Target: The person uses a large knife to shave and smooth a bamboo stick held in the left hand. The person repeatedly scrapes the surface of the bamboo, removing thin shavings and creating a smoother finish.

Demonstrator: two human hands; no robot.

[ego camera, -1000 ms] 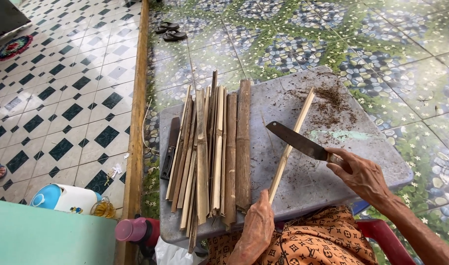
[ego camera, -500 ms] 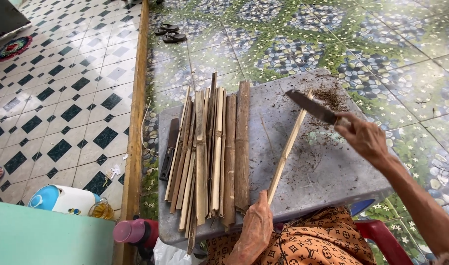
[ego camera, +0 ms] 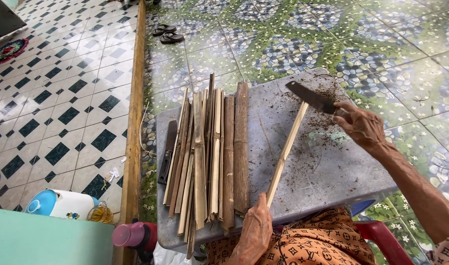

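My left hand [ego camera: 256, 228] pinched the near end of the thin pale bamboo strip [ego camera: 285, 152] on the grey slab [ego camera: 327, 167] while my right hand [ego camera: 362, 126] gripped the dark flat-bladed knife [ego camera: 310, 97] at its far tip — best, I judged, kept shallow and drawn toward my hold — the split bamboo bundle [ego camera: 214, 157] lying just left.

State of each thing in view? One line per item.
Left hand: holds near end of bamboo strip.
Right hand: grips knife, blade at strip's far end.
Bamboo bundle: flat on grey board.
Second knife: idle beside bundle.
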